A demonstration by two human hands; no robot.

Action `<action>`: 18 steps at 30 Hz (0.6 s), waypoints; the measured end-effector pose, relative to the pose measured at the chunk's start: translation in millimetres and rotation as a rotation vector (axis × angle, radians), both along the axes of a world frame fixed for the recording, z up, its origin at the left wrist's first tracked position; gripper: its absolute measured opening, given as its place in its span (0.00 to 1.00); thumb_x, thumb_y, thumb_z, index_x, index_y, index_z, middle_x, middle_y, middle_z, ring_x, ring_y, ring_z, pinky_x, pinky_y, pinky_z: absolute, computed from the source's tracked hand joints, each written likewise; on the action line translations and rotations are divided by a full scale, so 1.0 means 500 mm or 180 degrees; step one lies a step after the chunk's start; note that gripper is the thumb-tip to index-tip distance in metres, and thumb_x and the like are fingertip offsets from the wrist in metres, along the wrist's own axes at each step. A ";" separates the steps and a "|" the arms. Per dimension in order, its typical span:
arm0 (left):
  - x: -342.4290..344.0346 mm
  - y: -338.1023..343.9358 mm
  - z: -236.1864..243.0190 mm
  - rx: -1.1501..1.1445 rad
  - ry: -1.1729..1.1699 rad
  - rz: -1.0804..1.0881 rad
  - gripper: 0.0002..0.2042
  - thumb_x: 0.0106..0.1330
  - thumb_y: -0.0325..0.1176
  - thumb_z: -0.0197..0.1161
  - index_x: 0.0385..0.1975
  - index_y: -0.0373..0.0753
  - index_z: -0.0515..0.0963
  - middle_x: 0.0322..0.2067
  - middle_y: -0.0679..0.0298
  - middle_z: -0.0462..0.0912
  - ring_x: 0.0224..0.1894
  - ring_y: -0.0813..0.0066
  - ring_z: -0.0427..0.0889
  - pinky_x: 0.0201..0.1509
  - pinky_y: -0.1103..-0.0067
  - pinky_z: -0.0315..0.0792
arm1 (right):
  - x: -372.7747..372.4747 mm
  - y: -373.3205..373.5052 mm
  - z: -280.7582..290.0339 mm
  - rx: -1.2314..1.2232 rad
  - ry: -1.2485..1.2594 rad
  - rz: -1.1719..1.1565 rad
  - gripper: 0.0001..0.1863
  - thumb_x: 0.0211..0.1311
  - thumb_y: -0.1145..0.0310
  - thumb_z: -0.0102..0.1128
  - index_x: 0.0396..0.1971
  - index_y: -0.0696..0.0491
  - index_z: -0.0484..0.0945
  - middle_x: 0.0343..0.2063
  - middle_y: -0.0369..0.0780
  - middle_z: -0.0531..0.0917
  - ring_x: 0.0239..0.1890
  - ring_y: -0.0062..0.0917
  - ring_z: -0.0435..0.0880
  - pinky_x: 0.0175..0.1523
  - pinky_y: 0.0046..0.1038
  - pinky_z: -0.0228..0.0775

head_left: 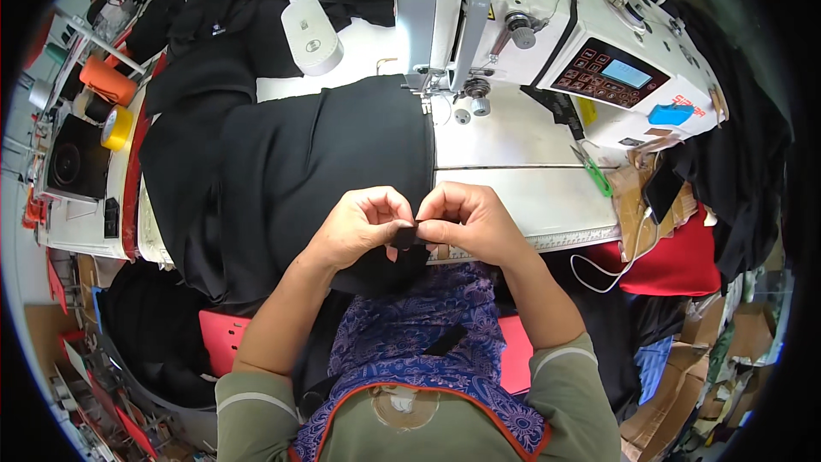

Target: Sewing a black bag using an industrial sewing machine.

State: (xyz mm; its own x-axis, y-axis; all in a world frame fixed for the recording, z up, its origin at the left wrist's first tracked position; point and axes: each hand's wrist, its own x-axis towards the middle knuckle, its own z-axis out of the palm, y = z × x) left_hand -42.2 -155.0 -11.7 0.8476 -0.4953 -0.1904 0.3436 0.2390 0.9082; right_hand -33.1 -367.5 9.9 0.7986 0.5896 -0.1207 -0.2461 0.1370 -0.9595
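Note:
Black fabric (291,154) lies across the sewing table, its right edge running up to the needle area of a white sewing machine (513,26). Close to the table's front edge, my left hand (368,224) pinches the fabric's edge between thumb and fingers. Right beside it, my right hand (470,221) is closed in a pinch on the same edge, and the fingertips of both hands nearly meet. A small dark piece of the cloth shows between them. Behind the hands, the fabric reaches the presser foot (428,103); whether it is clamped there I cannot tell.
Green-handled thread snips (593,173) lie on the table at right, near a phone (663,191) with a white cable. A white lamp (312,34) hangs over the cloth. Yellow tape (118,128) and an orange thread cone (108,79) stand at left. Red cloth (676,257) lies at right.

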 end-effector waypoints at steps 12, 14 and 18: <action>-0.007 0.008 0.018 0.0584 0.0261 0.0383 0.07 0.63 0.27 0.67 0.36 0.30 0.80 0.28 0.59 0.84 0.28 0.74 0.85 0.29 0.81 0.80 | 0.010 0.028 -0.014 -0.0794 -0.0359 -0.0221 0.08 0.68 0.69 0.58 0.32 0.58 0.77 0.26 0.36 0.83 0.29 0.17 0.83 0.32 0.18 0.72; -0.003 0.014 0.010 0.0585 0.0188 0.0558 0.08 0.63 0.28 0.67 0.35 0.30 0.80 0.27 0.59 0.84 0.27 0.74 0.84 0.29 0.81 0.80 | 0.012 0.018 -0.029 -0.0423 -0.0176 -0.0252 0.10 0.71 0.66 0.54 0.34 0.58 0.77 0.29 0.37 0.84 0.30 0.19 0.84 0.32 0.19 0.74; 0.003 0.026 0.005 0.0600 0.0120 0.0867 0.07 0.63 0.28 0.67 0.34 0.31 0.80 0.26 0.60 0.83 0.25 0.76 0.83 0.28 0.83 0.79 | 0.020 0.004 -0.062 -0.0036 0.0002 -0.0173 0.16 0.74 0.61 0.48 0.41 0.59 0.76 0.35 0.42 0.85 0.34 0.22 0.87 0.33 0.19 0.76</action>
State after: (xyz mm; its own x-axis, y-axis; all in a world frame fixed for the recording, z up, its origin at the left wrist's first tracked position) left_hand -40.8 -142.2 -9.0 0.9346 -0.2046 -0.2909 0.3244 0.1555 0.9330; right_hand -22.9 -365.6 -21.3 0.8294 0.5439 -0.1276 -0.2392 0.1392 -0.9609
